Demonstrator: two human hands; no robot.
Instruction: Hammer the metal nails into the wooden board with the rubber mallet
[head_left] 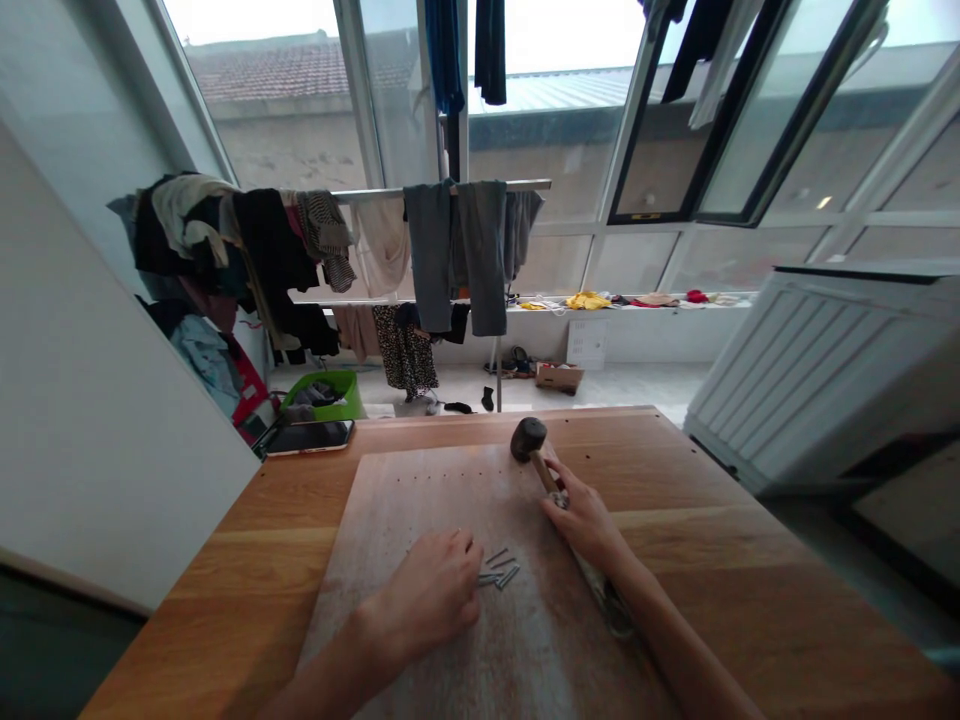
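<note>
My right hand [583, 520] is wrapped round the wooden handle of a hammer [529, 440], whose dark head rests near the far edge of a pale wooden board [420, 480]. My left hand [433, 592] lies on the board with its fingers curled, fingertips touching a small heap of several grey nails [501, 570]. The board shows a row of small dots along its far edge. It lies on a brown wooden table [750, 590].
A phone or tablet [309, 437] lies at the table's far left corner. Beyond the table stand a clothes rack [450, 250] full of garments, a green basket [334, 395] and a white radiator [810, 370] at right. A white panel [90, 430] leans at left.
</note>
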